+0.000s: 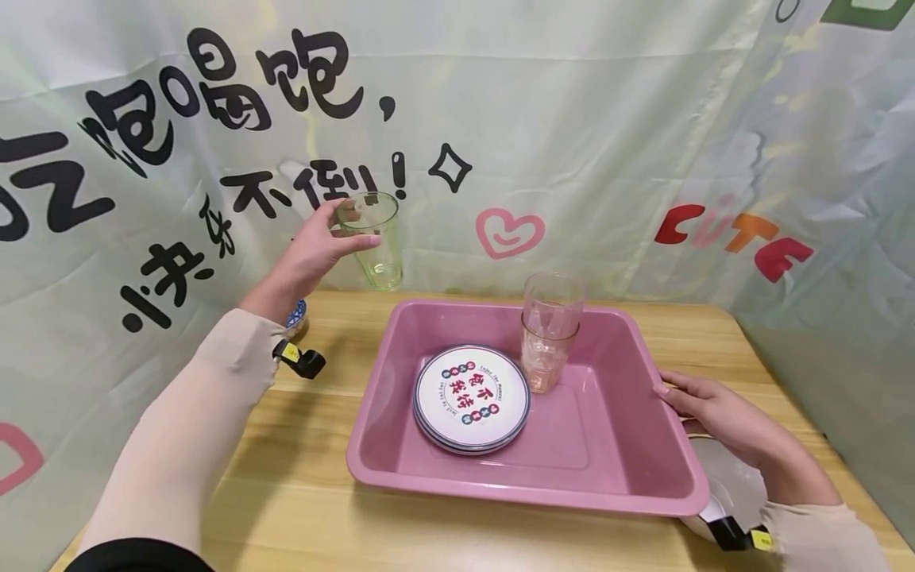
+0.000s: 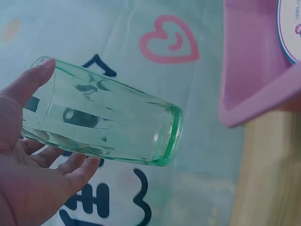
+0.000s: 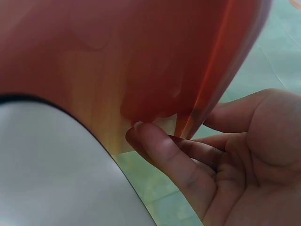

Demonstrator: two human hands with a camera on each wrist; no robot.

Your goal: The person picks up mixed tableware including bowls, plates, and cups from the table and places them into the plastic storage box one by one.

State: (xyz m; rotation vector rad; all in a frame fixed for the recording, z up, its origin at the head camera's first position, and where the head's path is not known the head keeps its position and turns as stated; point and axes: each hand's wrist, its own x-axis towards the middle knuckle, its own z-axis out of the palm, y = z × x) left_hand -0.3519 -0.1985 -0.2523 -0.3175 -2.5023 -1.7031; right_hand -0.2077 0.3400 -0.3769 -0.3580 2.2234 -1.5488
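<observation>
My left hand (image 1: 314,248) holds a clear green drinking glass (image 1: 384,258) by its rim end, above the back of the table. In the left wrist view the glass (image 2: 117,117) lies between thumb and fingers, its base pointing away from the palm. With my right hand (image 1: 732,425) I grip the right rim of a pink plastic basin (image 1: 593,433), the fingers curled under its edge in the right wrist view. Inside the basin, a stack of white plates (image 1: 472,433) with dark rims sits left of centre. Two clear glasses (image 1: 549,349), one nested in the other, stand behind the plates.
A white round dish (image 1: 725,477) lies beside the basin, partly under my right hand. Behind my left wrist, a blue-patterned bowl (image 1: 296,316) is mostly hidden. The wooden table (image 1: 307,477) meets a printed cloth backdrop (image 1: 615,159) at the back and right.
</observation>
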